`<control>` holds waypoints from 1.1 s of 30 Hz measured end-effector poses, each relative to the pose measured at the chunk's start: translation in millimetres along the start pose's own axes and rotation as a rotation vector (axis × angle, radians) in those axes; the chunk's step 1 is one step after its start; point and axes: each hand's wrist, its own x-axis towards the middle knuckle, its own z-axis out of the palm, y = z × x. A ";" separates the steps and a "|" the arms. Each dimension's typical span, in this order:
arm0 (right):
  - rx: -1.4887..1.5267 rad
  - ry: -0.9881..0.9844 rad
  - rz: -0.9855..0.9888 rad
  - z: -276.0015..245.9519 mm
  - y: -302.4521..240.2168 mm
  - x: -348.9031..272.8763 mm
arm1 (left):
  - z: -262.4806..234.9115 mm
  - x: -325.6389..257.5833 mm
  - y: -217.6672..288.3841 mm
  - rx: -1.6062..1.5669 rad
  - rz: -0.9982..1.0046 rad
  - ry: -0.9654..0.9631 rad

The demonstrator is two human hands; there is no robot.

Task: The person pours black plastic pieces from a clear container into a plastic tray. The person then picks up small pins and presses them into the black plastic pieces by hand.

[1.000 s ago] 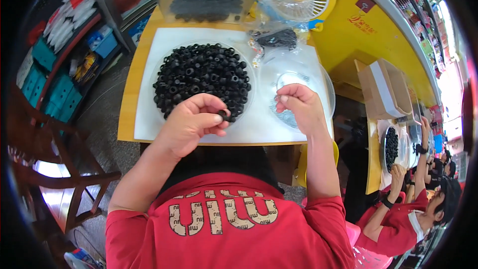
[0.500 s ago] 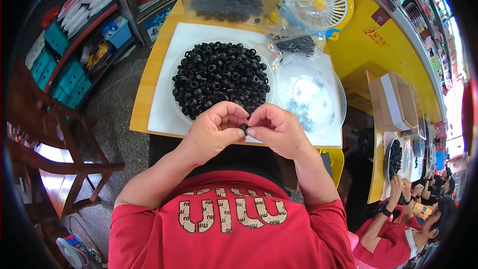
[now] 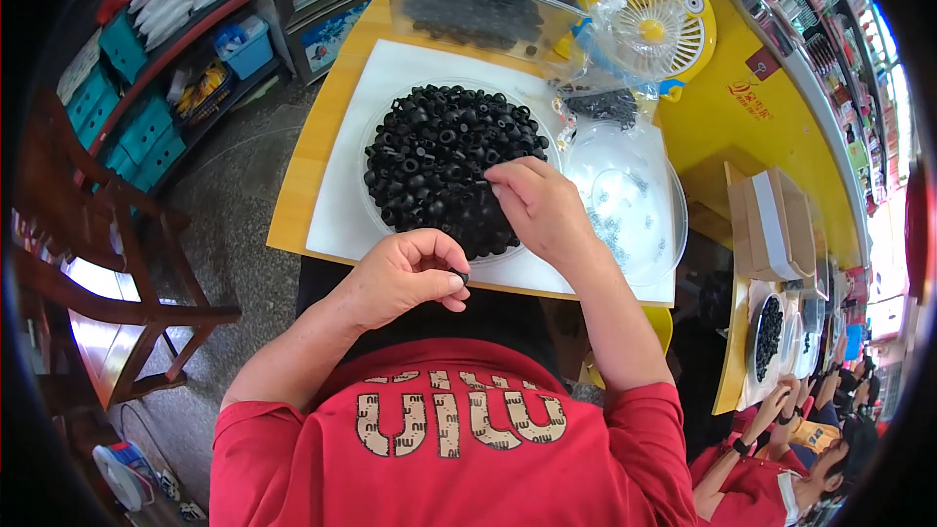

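Note:
A round clear tray (image 3: 363, 197) heaped with small black ring-shaped parts (image 3: 444, 141) stands on a white board (image 3: 337, 205). My left hand (image 3: 405, 278) is at the board's near edge, thumb and forefinger closed on a small black part (image 3: 460, 276). Over the right side of the heap is my right hand (image 3: 542, 205). Its fingertips are pinched together at the black parts, and what they hold, if anything, is too small to make out. To the right, a shallow clear dish (image 3: 656, 161) contains tiny light-coloured pieces.
Behind the tray stands a clear plastic bin (image 3: 420, 0) of black parts. Next to it are a yellow fan (image 3: 698, 29) and a clear bag of dark pieces (image 3: 603, 102). A wooden chair (image 3: 146, 317) is at left. Another person (image 3: 747, 473) works at a table on the right.
My hands have parted. The right hand has moved forward onto the heap, while the left has drawn slightly back and left with the black part. The view has shifted slightly.

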 end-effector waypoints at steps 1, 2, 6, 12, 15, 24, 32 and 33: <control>-0.027 -0.032 0.025 2.1 -2.2 6.8 | -2.1 -0.2 -0.6 -0.004 0.000 0.009; -0.055 -0.063 0.050 4.8 -3.9 12.2 | -4.1 -0.5 -0.9 -0.008 0.001 0.018; -0.216 -0.096 0.057 16.2 -7.0 23.9 | -8.6 -0.6 1.0 -0.015 0.004 0.019; -0.386 -0.162 0.069 20.6 -10.0 31.9 | -14.3 -0.6 1.7 -0.015 0.026 0.020; -0.350 -0.185 0.152 16.9 -9.0 31.8 | -17.3 1.1 2.5 -0.006 0.034 0.039; -0.297 -0.171 -0.029 14.8 -3.7 30.9 | -12.1 5.7 5.1 -0.043 0.043 0.061; -0.241 -0.180 -0.050 10.6 -0.1 22.4 | -9.5 9.6 4.0 -0.066 0.030 0.163; -0.239 -0.177 -0.051 10.4 -0.6 23.6 | -9.6 9.9 3.4 -0.062 0.030 0.165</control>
